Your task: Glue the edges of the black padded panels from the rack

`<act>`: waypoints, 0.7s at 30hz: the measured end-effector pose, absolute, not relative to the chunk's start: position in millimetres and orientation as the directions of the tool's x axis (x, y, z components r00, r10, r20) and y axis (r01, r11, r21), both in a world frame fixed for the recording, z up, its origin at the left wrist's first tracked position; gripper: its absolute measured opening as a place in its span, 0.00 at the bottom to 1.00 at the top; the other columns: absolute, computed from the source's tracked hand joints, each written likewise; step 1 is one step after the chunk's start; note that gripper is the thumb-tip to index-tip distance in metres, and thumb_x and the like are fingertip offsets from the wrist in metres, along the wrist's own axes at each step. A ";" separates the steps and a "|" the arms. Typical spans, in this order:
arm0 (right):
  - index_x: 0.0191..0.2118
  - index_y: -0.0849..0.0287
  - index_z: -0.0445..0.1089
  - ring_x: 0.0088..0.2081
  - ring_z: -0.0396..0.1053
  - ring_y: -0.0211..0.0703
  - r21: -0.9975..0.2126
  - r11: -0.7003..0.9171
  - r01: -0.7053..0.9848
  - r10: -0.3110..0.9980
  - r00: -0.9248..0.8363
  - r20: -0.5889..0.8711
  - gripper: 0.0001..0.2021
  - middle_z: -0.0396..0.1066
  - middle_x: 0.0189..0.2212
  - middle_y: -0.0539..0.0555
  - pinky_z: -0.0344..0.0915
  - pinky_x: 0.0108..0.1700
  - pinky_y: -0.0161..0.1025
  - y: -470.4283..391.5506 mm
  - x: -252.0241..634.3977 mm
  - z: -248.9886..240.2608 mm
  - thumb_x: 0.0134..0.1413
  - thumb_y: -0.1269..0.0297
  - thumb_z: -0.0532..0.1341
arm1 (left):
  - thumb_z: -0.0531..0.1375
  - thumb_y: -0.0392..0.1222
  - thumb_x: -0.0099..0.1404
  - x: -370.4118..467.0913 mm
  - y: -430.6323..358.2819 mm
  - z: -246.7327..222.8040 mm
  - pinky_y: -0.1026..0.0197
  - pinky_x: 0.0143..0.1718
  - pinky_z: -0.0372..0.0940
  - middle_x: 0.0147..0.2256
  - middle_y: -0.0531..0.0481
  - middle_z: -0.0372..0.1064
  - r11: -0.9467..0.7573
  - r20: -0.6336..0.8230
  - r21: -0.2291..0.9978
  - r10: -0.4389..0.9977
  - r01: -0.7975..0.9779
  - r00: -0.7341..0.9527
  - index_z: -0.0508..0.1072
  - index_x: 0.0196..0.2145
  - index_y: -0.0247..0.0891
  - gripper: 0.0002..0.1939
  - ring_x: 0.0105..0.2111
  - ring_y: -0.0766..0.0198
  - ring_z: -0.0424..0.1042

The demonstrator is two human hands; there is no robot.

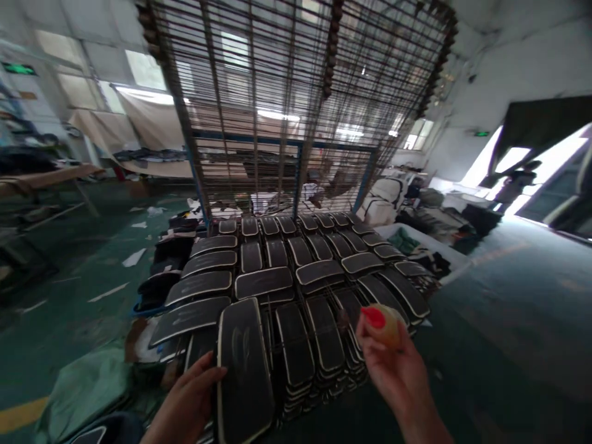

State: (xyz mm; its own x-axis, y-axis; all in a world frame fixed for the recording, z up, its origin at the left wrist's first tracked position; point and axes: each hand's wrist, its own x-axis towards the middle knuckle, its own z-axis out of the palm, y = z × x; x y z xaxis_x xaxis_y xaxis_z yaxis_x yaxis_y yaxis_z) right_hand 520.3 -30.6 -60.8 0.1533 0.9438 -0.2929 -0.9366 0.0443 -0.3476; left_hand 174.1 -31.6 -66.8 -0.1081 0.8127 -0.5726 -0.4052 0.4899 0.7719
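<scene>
My left hand (193, 388) is closed on the left edge of a dark, long panel with rounded corners and a pale rim (245, 370). The panel is tilted up at the near side of the rack, and faint shiny streaks mark its face. In my right hand (398, 364) is a squeeze bottle (390, 327) with a red cap and a yellowish body, held above the near right panels. Just beyond my hands, many similar dark panels (263, 282) lie in rows, the near ones in stacked layers. The lower part of the bottle is hidden by my fingers.
Behind the panels rises a tall wire rack (296, 74) with hinged grid shelves. Green fabric (87, 394) lies at lower left, and a white bin (456, 265) with cloth stands at right. Scraps litter the green floor (111, 277). A person (515, 185) is near the bright doorway.
</scene>
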 end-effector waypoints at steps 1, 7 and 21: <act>0.50 0.57 0.75 0.47 0.76 0.50 -0.332 0.135 -0.934 0.923 0.240 -0.301 0.19 0.78 0.48 0.60 0.69 0.25 0.28 -35.6 542.8 -57.7 0.53 0.66 0.73 | 0.68 0.25 0.56 179.9 -25.8 -75.1 0.60 0.33 0.76 0.30 0.52 0.82 0.491 -0.573 0.779 0.810 -0.390 -0.124 0.72 0.44 0.41 0.20 0.33 0.56 0.84; 0.53 0.54 0.71 0.46 0.74 0.52 -0.440 0.478 -0.760 0.729 0.623 -0.284 0.23 0.75 0.47 0.58 0.70 0.24 0.30 -96.8 660.7 -70.3 0.50 0.69 0.69 | 0.70 0.30 0.56 258.7 14.6 -124.7 0.59 0.35 0.74 0.30 0.51 0.82 0.569 -0.573 0.747 0.813 -0.343 0.102 0.74 0.37 0.44 0.14 0.34 0.55 0.82; 0.51 0.51 0.73 0.41 0.76 0.57 -0.565 0.504 -0.653 0.516 0.752 -0.409 0.25 0.74 0.47 0.61 0.73 0.22 0.38 -177.5 757.8 -142.5 0.44 0.61 0.74 | 0.63 0.38 0.70 498.1 106.3 -162.8 0.53 0.42 0.74 0.41 0.49 0.77 0.615 -0.591 0.785 0.778 -0.069 0.211 0.74 0.41 0.36 0.04 0.38 0.60 0.77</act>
